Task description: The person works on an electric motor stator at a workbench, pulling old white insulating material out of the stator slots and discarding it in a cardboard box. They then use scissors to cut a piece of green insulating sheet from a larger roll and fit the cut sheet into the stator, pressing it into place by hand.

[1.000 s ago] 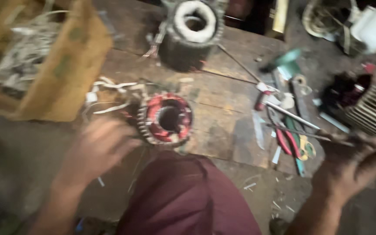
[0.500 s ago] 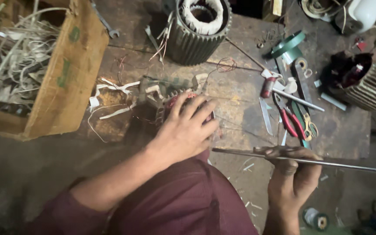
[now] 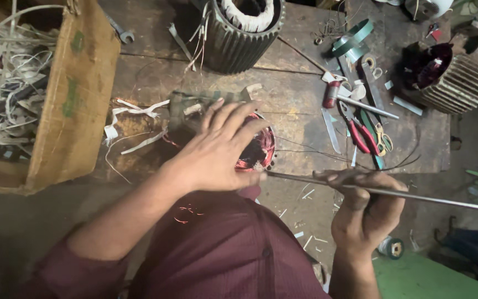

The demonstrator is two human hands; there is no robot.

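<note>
Fingers (image 3: 233,119) of my left hand (image 3: 217,149) lie spread flat on the red-wound stator (image 3: 258,149), gripping nothing; my right hand (image 3: 366,207) is closed round a long metal rod (image 3: 416,195) lying crosswise, its tip just beside the stator's near rim on the wooden worktop (image 3: 300,105).

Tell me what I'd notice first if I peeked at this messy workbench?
Right in the middle, the left hand lies flat over a round motor part with shiny copper-red wire on the wooden bench. Just below it, the right hand grips a long thin metal rod pointing at that part. On the far left sits a cardboard box stuffed with pale scrap strips.
</note>
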